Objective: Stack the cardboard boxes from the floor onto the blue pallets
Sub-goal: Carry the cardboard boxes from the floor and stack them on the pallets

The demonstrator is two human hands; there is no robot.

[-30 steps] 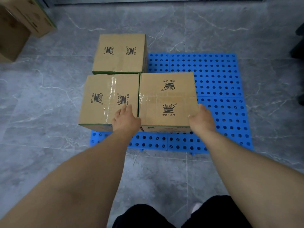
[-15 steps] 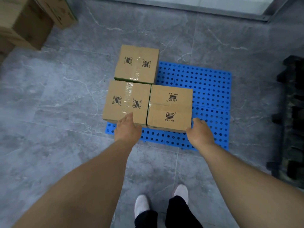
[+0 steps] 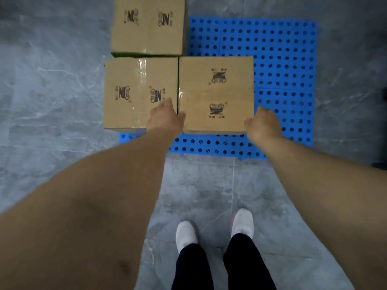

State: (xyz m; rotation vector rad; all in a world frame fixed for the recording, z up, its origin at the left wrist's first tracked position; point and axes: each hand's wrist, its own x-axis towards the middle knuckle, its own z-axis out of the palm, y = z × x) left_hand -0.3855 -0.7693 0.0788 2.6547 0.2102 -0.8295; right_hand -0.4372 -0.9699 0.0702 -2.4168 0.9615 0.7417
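Note:
Three brown cardboard boxes stand on the blue perforated pallets (image 3: 284,59). One box (image 3: 146,36) is at the far left, a taped box (image 3: 127,114) sits in front of it, and a third box (image 3: 216,88) rests against the taped box's right side. My left hand (image 3: 165,119) hovers over the near end of the seam between the two front boxes, with its fingers spread. My right hand (image 3: 264,124) hangs at the third box's near right corner with its fingers loosely curled and nothing in it.
Grey marble floor tiles (image 3: 52,101) surround the pallets. The pallets' right half shows bare blue surface. My white shoes (image 3: 243,223) stand on the floor just in front of the pallets. A dark object (image 3: 384,164) touches the right edge of view.
My hands have come off the sides of the right front box and pulled back to its near corners. My view has risen and tilted down, so my feet now show.

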